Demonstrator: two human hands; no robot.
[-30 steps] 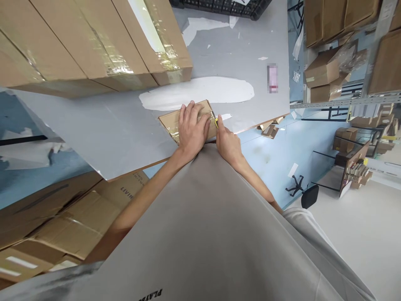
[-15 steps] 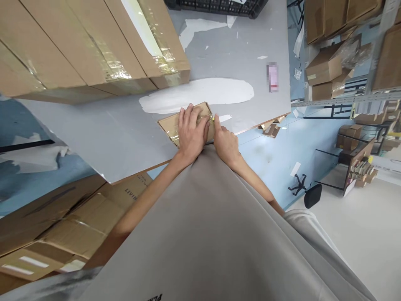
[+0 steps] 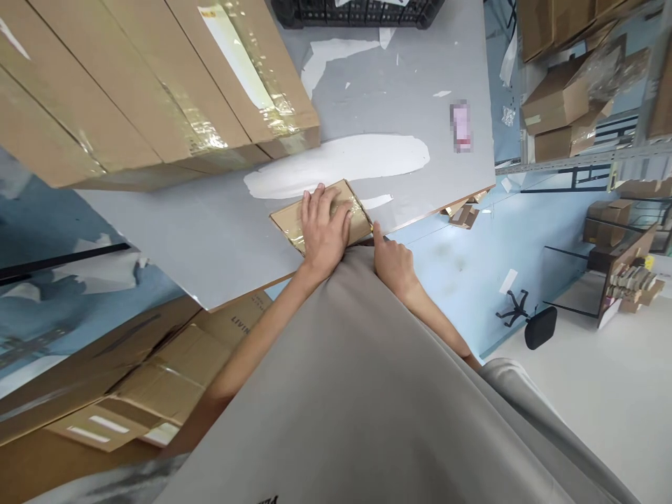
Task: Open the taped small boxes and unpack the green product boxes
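A small flat cardboard box (image 3: 359,221) with clear tape lies at an angle at the near edge of the grey table (image 3: 210,238). My left hand (image 3: 324,234) rests flat on top of it, fingers stretched out over the cardboard. Just off the box's right corner is my right hand (image 3: 393,262), index finger extended and the other fingers curled. A small yellow tip shows at that fingertip; it looks like part of a box cutter, mostly hidden by the hand.
Large taped cartons (image 3: 173,91) stand at the table's back left. A black plastic crate (image 3: 362,15) is at the far edge. White torn patches mark the tabletop. More cartons (image 3: 173,378) sit below left; shelving with boxes (image 3: 556,105) and a chair (image 3: 540,327) are to the right.
My right hand has moved toward me and right along the box's right edge to its near corner. My left hand stays on the box. The whole view has shifted slightly.
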